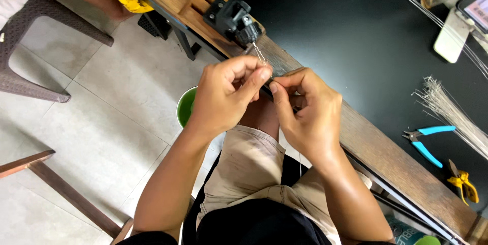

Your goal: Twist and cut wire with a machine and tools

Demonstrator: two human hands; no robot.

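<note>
Left hand (223, 97) and right hand (305, 110), each grip pinched shut on thin silver wire (260, 55) running from black chuck (239, 21) at wooden edge of black bench (356, 47). Beyond: blue-handled cutters (426, 141), wire bundle (450, 108). Below: pale tiled floor (117, 113), green bucket (186, 105).

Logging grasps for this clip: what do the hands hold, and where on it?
Both hands, left hand and right hand, pinch a thin wire at fingertips, just below the black chuck.

Both forearms rise from the lower frame to centre. Left hand (226, 97) and right hand (307, 110) meet — fingertips pinched (thumbs against forefingers), knuckles nearly touching.
</note>
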